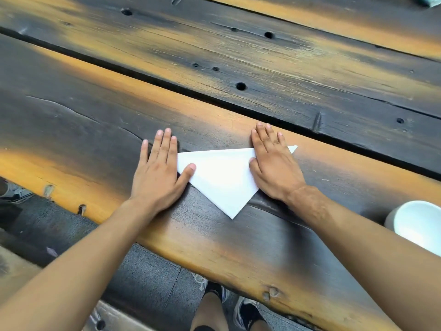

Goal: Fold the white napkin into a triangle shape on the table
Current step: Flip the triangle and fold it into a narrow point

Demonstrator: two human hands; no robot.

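A white napkin (222,176) lies flat on the dark wooden table (238,68), folded into a triangle with its long edge away from me and its point toward me. My left hand (157,170) rests flat at the napkin's left corner, the thumb lying on the paper. My right hand (274,163) presses flat on the right corner, with a small tip of napkin showing beyond the fingers. Both hands have fingers spread and grip nothing.
A white bowl (420,223) sits at the right edge, close to my right forearm. A gap between planks runs diagonally behind the hands. The table's near edge runs under my forearms, with a bench, pavement and shoes below.
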